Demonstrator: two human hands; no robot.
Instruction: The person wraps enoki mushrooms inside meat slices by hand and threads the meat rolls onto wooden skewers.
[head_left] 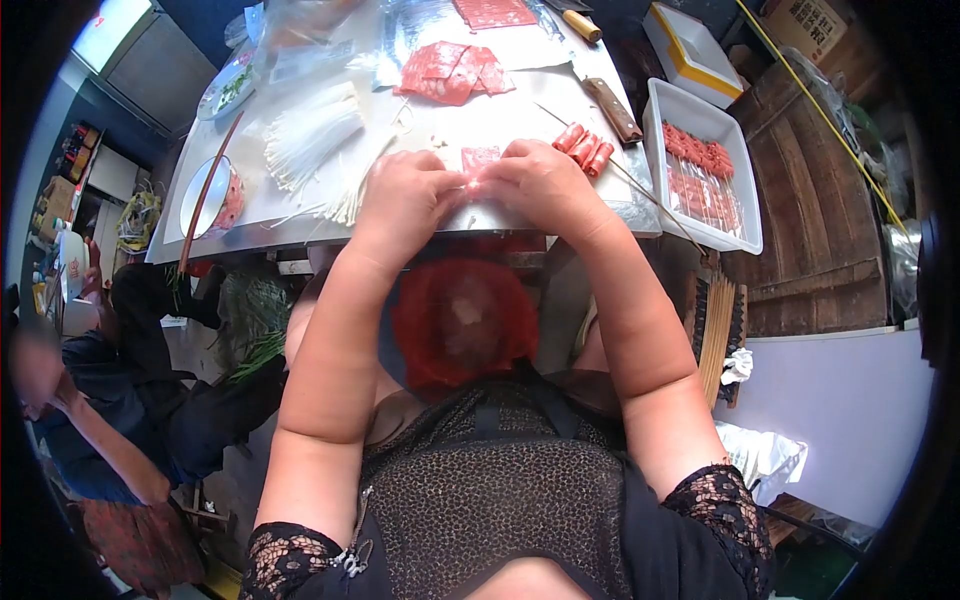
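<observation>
Pinching a meat slice (480,156) at the table's (500,120) front, nearly closed left hand (405,190) and right hand (548,182) are risking a tear through uneven pulling.

1 head-worn view looks forward and steeply down, close above the forearms.

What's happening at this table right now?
The person has the left hand and right hand close together over the near edge of the table, fingertips at a thin meat slice; what they pinch is hidden. More sliced meat lies beyond, with thin white strands to the left. To the right are red meat rolls by a skewer, and a white tray of loaded skewers. Another person is at far left.
</observation>
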